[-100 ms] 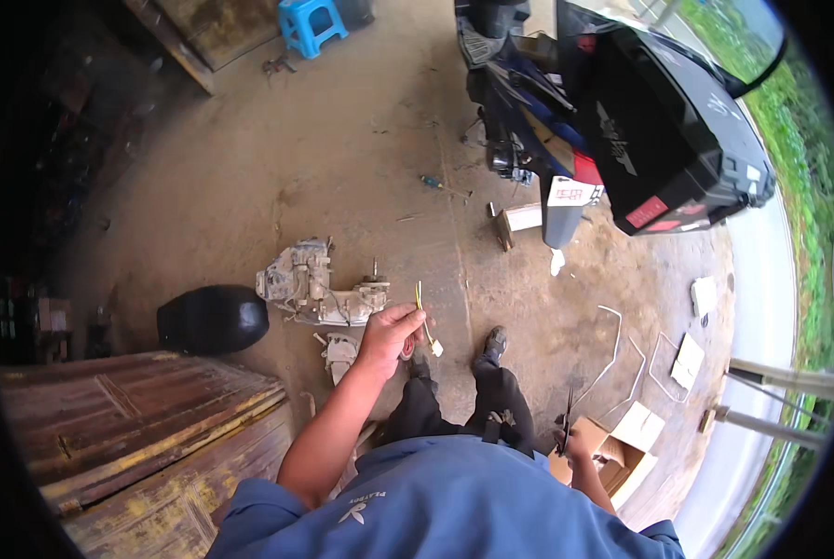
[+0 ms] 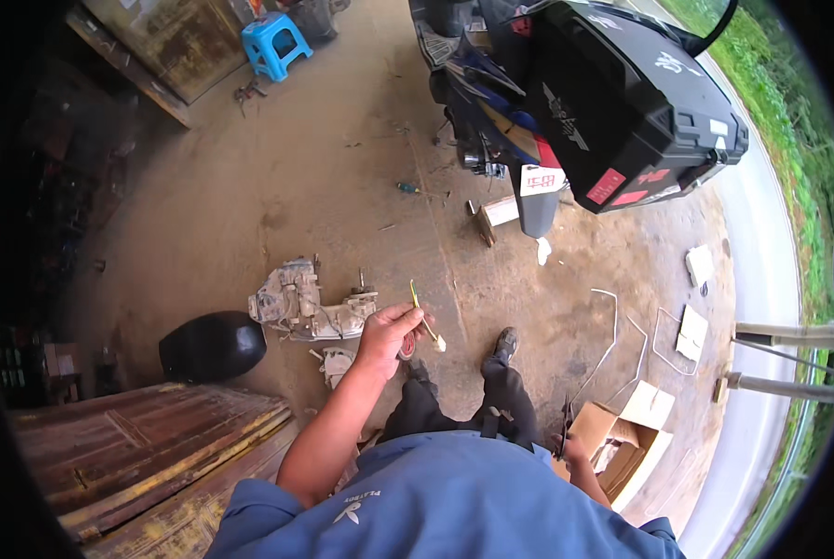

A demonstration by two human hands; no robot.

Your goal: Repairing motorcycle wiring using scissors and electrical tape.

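In front of my body, my left hand (image 2: pixel 391 337) is closed, pinching a short wire lead (image 2: pixel 420 303) between thumb and fingers. Yellow-green strands stick up above the fingertips, and a small white connector (image 2: pixel 439 345) hangs at the lower end. A red coiled thing (image 2: pixel 406 348) shows just beneath this hand; whether it is held is unclear. Low at my right side, my right hand (image 2: pixel 575 449) is wrapped round a dark long-jawed tool (image 2: pixel 567 421), like pliers or scissors, pointing away from me. An open cardboard box (image 2: pixel 633 466) lies beside that hand.
A dirty engine (image 2: pixel 310 303) and black seat (image 2: pixel 214 347) lie on the floor ahead left. A motorcycle with a black top case (image 2: pixel 612 112) stands ahead right. Bent white rods (image 2: pixel 612 326) lie to the right, a wooden bench (image 2: pixel 147 438) near left, a blue stool (image 2: pixel 275 47) far off.
The surroundings ahead have shifted left in the view as the head turned slightly. The wire lead has tilted a little in my left hand; both hands keep their grip.
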